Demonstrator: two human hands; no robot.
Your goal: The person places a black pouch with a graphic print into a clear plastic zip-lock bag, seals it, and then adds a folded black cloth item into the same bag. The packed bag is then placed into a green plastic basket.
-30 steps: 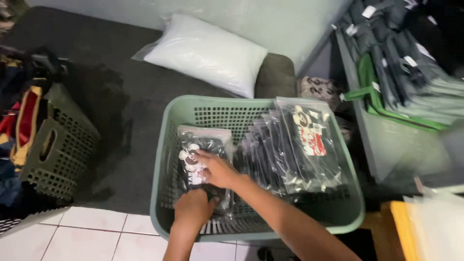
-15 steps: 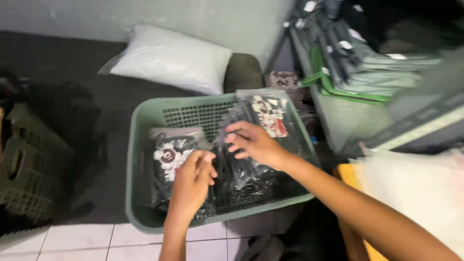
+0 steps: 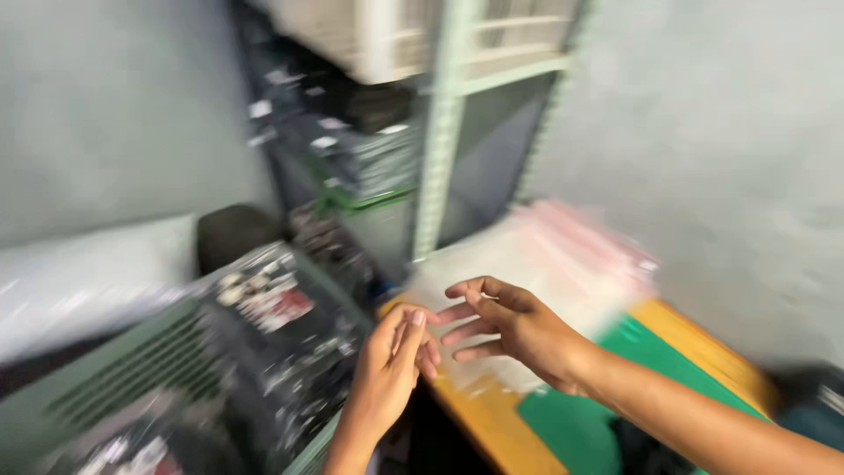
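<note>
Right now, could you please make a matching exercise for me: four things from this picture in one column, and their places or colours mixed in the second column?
Things:
1. basket
2. stack of clear bags
3. shelf post
4. hands

Places or colours:
A. upright, pale green, centre top
B. empty, fingers spread, centre
C. lower left, holds dark packed items
D. on the yellow table edge, right of centre

Pairs: 1-C, 2-D, 3-A, 4-B

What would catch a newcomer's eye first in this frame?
The two bare hands at centre: the left hand and right hand, both empty, fingers spread above a blurred stack of clear plastic bags on a yellow-and-green table. At lower left, a green basket holds bagged dark garments.
</note>
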